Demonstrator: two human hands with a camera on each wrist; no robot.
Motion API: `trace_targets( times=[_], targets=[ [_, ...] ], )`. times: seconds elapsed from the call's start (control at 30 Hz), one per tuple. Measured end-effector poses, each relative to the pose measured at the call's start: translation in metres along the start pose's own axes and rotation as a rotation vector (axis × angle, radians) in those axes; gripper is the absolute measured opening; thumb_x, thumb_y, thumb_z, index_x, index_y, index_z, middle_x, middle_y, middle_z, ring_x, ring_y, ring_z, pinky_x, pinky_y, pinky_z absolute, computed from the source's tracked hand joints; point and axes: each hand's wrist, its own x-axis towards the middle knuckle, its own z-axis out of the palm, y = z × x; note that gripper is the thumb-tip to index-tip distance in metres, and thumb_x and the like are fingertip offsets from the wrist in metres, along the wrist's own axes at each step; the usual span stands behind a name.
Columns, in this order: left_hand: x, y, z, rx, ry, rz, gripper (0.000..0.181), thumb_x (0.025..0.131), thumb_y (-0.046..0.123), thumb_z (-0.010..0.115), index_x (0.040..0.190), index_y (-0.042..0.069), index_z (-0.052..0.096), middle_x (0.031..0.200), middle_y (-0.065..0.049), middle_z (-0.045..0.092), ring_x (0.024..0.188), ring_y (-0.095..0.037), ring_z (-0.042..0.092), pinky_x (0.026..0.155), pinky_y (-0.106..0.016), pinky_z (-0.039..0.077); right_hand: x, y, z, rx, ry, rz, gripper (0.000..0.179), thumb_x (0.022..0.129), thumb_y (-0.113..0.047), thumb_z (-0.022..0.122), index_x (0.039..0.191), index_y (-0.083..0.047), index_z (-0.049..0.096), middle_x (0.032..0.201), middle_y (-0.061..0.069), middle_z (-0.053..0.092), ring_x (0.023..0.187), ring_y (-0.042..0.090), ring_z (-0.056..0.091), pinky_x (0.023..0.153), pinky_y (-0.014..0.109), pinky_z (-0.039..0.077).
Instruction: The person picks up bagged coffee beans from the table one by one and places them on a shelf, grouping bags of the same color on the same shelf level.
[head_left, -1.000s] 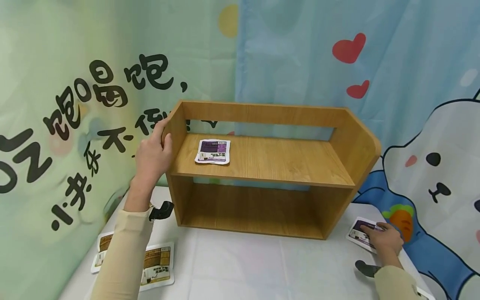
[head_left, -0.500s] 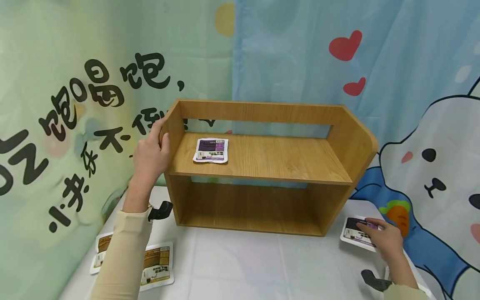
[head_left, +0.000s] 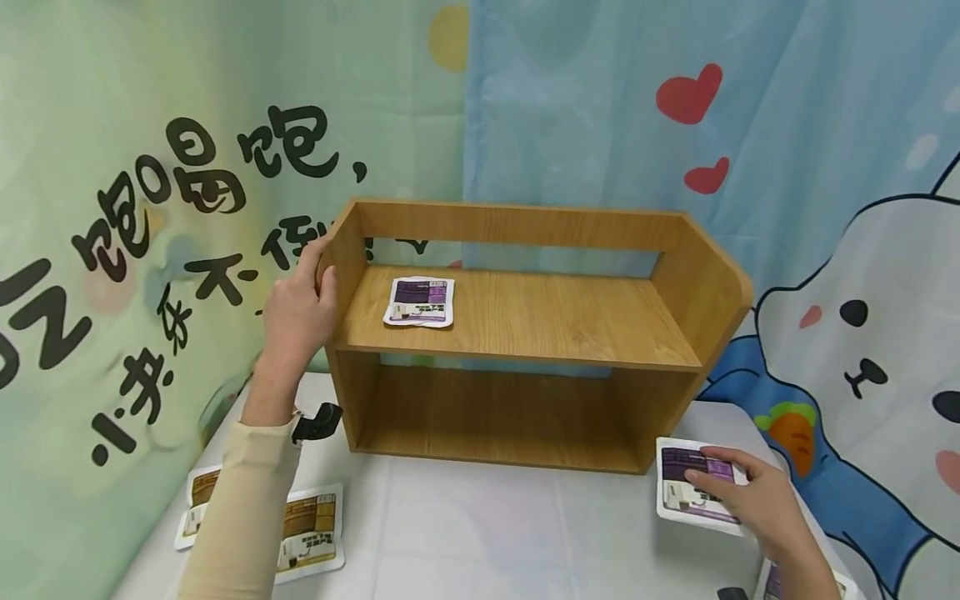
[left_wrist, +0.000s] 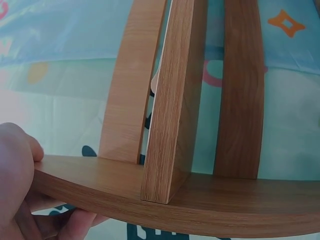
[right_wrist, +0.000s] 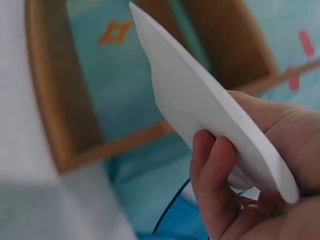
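Note:
My left hand [head_left: 300,312] grips the left side panel of a two-tier wooden shelf [head_left: 540,321]. In the left wrist view the fingers [left_wrist: 77,224] reach under that panel's edge. My right hand [head_left: 768,504] pinches a flat packet [head_left: 693,483] with a purple and white front, off the shelf's lower right corner. Seen from the right wrist, the packet's plain white back [right_wrist: 185,95] is lifted and tilted, with fingertips [right_wrist: 220,155] pressed against it. A similar purple packet [head_left: 418,302] lies on the upper tier, toward the left.
Two brown and white packets [head_left: 311,533] lie on the white table [head_left: 465,533] by my left forearm, one partly covered by the sleeve. Part of another packet [head_left: 769,581] shows beneath my right forearm. Printed curtains [head_left: 555,125] hang close behind the shelf.
My right hand has picked up the purple packet from the table and brought it left and toward me. The left hand keeps its grip on the shelf.

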Motion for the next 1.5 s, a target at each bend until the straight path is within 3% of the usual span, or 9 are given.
trace_targets(
  times=[0.1, 0.27, 0.43, 0.63, 0.77, 1.0, 1.23, 1.37, 1.5],
  targets=[
    [-0.003, 0.001, 0.0, -0.006, -0.004, 0.009, 0.042, 0.102, 0.021, 0.046, 0.144, 0.019, 0.044, 0.059, -0.011, 0.049, 0.044, -0.024, 0.043, 0.042, -0.035, 0.034, -0.016, -0.019, 0.001, 0.009, -0.019, -0.048, 0.09, 0.078, -0.05, 0.078, 0.145, -0.003, 0.042, 0.145, 0.037, 0.023, 0.108, 0.045, 0.044, 0.071, 0.031, 0.055],
    [-0.002, -0.001, -0.001, -0.003, 0.017, 0.007, 0.042, 0.102, 0.02, 0.046, 0.144, 0.02, 0.045, 0.064, -0.014, 0.053, 0.045, -0.026, 0.045, 0.042, -0.036, 0.033, -0.034, -0.063, 0.004, 0.004, -0.022, -0.2, 0.08, 0.08, -0.046, 0.077, 0.143, -0.005, 0.047, 0.139, 0.035, 0.03, 0.093, 0.035, 0.057, 0.067, 0.031, 0.055],
    [-0.003, 0.0, -0.002, 0.004, -0.003, -0.009, 0.043, 0.103, 0.022, 0.045, 0.146, 0.02, 0.042, 0.068, -0.015, 0.056, 0.045, -0.026, 0.044, 0.043, -0.035, 0.034, -0.043, -0.109, 0.013, 0.031, 0.0, -0.35, 0.071, 0.083, -0.041, 0.076, 0.14, -0.005, 0.051, 0.131, 0.03, 0.039, 0.088, 0.032, 0.057, 0.063, 0.028, 0.054],
    [-0.009, 0.001, -0.001, 0.025, -0.012, -0.022, 0.043, 0.103, 0.02, 0.046, 0.146, 0.019, 0.042, 0.061, -0.014, 0.049, 0.041, -0.024, 0.038, 0.041, -0.035, 0.033, -0.042, -0.16, 0.031, 0.094, -0.054, -0.428, 0.069, 0.081, -0.041, 0.078, 0.139, -0.01, 0.053, 0.131, 0.025, 0.043, 0.09, 0.031, 0.058, 0.066, 0.027, 0.054],
    [-0.007, 0.001, -0.002, 0.028, -0.002, -0.013, 0.043, 0.103, 0.02, 0.047, 0.146, 0.019, 0.043, 0.06, -0.014, 0.05, 0.041, -0.025, 0.039, 0.042, -0.036, 0.033, -0.031, -0.197, 0.043, 0.115, -0.058, -0.461, 0.067, 0.08, -0.039, 0.08, 0.136, -0.013, 0.056, 0.129, 0.021, 0.047, 0.093, 0.03, 0.054, 0.066, 0.026, 0.051],
    [-0.002, 0.003, -0.005, 0.035, -0.006, -0.018, 0.043, 0.103, 0.02, 0.047, 0.146, 0.019, 0.043, 0.062, -0.014, 0.051, 0.042, -0.025, 0.04, 0.042, -0.035, 0.034, 0.007, -0.245, 0.06, 0.23, -0.152, -0.484, 0.06, 0.082, -0.027, 0.08, 0.134, -0.01, 0.057, 0.115, 0.017, 0.057, 0.076, 0.017, 0.063, 0.064, 0.026, 0.052],
    [-0.005, 0.003, -0.006, 0.026, -0.025, -0.029, 0.043, 0.103, 0.02, 0.046, 0.146, 0.019, 0.042, 0.07, -0.018, 0.057, 0.044, -0.024, 0.042, 0.043, -0.035, 0.034, 0.03, -0.268, 0.075, 0.281, -0.192, -0.438, 0.059, 0.083, -0.024, 0.079, 0.135, -0.01, 0.057, 0.115, 0.017, 0.059, 0.076, 0.017, 0.065, 0.064, 0.027, 0.054],
    [-0.008, 0.002, -0.007, 0.043, -0.02, -0.039, 0.043, 0.102, 0.018, 0.047, 0.145, 0.018, 0.044, 0.063, -0.014, 0.051, 0.042, -0.023, 0.039, 0.042, -0.034, 0.032, 0.04, -0.276, 0.084, 0.265, -0.213, -0.423, 0.056, 0.083, -0.021, 0.079, 0.134, -0.007, 0.057, 0.12, 0.017, 0.057, 0.08, 0.018, 0.064, 0.066, 0.027, 0.052],
    [-0.003, 0.005, -0.004, 0.025, -0.005, -0.004, 0.043, 0.102, 0.019, 0.048, 0.144, 0.016, 0.044, 0.06, -0.012, 0.048, 0.04, -0.023, 0.038, 0.042, -0.035, 0.033, 0.05, -0.284, 0.086, 0.25, -0.185, -0.412, 0.053, 0.084, -0.021, 0.078, 0.131, -0.008, 0.059, 0.121, 0.015, 0.055, 0.084, 0.021, 0.062, 0.067, 0.028, 0.051]
  ],
)
